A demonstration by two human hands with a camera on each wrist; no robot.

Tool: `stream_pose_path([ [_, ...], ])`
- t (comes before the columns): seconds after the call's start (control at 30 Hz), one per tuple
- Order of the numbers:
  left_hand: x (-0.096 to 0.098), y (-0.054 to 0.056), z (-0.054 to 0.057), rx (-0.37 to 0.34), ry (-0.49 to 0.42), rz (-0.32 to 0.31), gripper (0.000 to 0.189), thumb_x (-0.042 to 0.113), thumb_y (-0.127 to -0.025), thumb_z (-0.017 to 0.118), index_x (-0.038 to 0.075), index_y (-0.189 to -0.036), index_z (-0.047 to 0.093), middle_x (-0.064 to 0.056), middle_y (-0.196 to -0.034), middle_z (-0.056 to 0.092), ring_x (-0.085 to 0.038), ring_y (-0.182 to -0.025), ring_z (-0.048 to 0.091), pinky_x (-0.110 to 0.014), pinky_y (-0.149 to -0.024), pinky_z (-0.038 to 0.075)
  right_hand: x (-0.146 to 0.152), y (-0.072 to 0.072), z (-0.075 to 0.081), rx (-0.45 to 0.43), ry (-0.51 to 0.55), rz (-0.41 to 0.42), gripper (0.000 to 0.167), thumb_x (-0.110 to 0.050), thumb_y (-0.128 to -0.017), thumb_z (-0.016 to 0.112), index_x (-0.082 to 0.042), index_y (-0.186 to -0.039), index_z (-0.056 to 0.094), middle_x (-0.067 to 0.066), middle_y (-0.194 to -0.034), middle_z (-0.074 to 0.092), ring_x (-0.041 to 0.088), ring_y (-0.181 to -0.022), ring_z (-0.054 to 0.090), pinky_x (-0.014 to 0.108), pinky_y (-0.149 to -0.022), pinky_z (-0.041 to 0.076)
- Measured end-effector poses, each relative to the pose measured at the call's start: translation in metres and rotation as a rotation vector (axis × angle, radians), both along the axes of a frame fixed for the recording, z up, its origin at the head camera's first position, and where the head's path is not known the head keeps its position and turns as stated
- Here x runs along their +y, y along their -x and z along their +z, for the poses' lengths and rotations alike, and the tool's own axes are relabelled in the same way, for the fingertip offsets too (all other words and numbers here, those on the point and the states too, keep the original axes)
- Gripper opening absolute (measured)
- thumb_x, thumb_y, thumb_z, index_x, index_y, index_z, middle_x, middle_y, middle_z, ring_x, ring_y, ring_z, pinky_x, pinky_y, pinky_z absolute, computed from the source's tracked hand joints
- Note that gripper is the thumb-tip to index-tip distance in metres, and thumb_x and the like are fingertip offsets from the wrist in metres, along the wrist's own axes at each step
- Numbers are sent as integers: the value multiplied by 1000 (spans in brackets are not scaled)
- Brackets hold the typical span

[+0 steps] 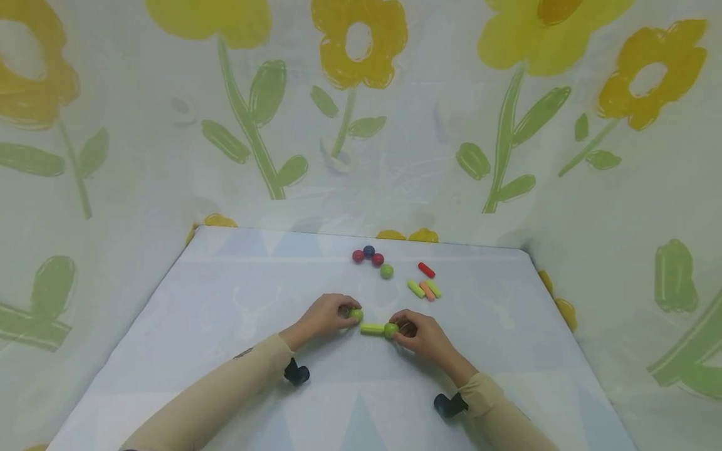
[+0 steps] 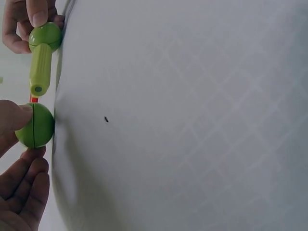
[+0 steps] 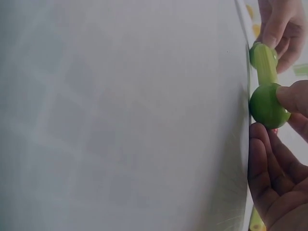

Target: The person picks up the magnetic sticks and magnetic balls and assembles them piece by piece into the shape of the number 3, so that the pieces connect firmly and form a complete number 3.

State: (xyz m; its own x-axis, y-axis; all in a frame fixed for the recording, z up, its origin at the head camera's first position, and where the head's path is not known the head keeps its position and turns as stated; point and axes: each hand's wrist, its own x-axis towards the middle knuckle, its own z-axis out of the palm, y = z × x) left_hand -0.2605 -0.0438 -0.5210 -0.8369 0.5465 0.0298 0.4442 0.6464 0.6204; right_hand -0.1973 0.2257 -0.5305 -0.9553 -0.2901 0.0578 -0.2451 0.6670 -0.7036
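Two black wrist cameras (image 1: 301,374) sit this side of the green stick (image 1: 371,329). Touching the stick's right end is the right ball (image 1: 391,331), green, pinched by the right hand (image 1: 424,338), its grip narrowed to the ball's width. Just off the stick's left end, the left hand (image 1: 327,312) pinches the left ball (image 1: 356,315), also green, its grip likewise ball-wide. Beyond the stick, rightward on the surface (image 1: 225,300), lie four more: two loose green sticks (image 1: 416,289), one orange stick (image 1: 429,293), one red stick (image 1: 426,270). Farther beyond it are four balls: one far green ball (image 1: 386,271), two red balls (image 1: 358,256), one blue ball (image 1: 369,251) between the reds.
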Motion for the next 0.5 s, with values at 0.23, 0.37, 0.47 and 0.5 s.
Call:
stream_pose_path([
  [0.23, -8, -6, 1, -35, -4, -31, 27, 22, -88, 80, 18, -115, 76, 9, -97, 68, -10, -84, 55, -29, -77, 49, -1, 1, -1, 4, -3, 1, 22, -16, -90, 78, -19, -110, 69, -9, -97, 70, 8, -86, 66, 25, -76, 54],
  [0.37, -10, -9, 0, -23, -9, -51, 27, 23, -88, 80, 18, -114, 76, 10, -98, 69, -9, -85, 56, -29, -79, 49, -2, 0, 2, 2, -12, -10, 22, -15, -90, 78, -19, -110, 69, -8, -97, 70, 8, -85, 65, 25, -75, 54],
  [0.47, -11, -11, 1, -20, -29, -62, 27, 22, -89, 80, 17, -115, 75, 8, -99, 70, -10, -86, 58, -30, -80, 50, -2, 0, 3, -1, -17, -18, 23, -15, -90, 78, -20, -110, 69, -7, -98, 70, 8, -85, 65, 25, -74, 54],
  [0.5, -11, -12, 0, -20, -34, -65, 27, 22, -89, 80, 16, -115, 75, 8, -99, 70, -10, -86, 59, -29, -80, 50, -2, -1, 2, -2, -17, -19, 23, -15, -90, 78, -20, -110, 69, -7, -98, 70, 8, -85, 65, 24, -74, 54],
])
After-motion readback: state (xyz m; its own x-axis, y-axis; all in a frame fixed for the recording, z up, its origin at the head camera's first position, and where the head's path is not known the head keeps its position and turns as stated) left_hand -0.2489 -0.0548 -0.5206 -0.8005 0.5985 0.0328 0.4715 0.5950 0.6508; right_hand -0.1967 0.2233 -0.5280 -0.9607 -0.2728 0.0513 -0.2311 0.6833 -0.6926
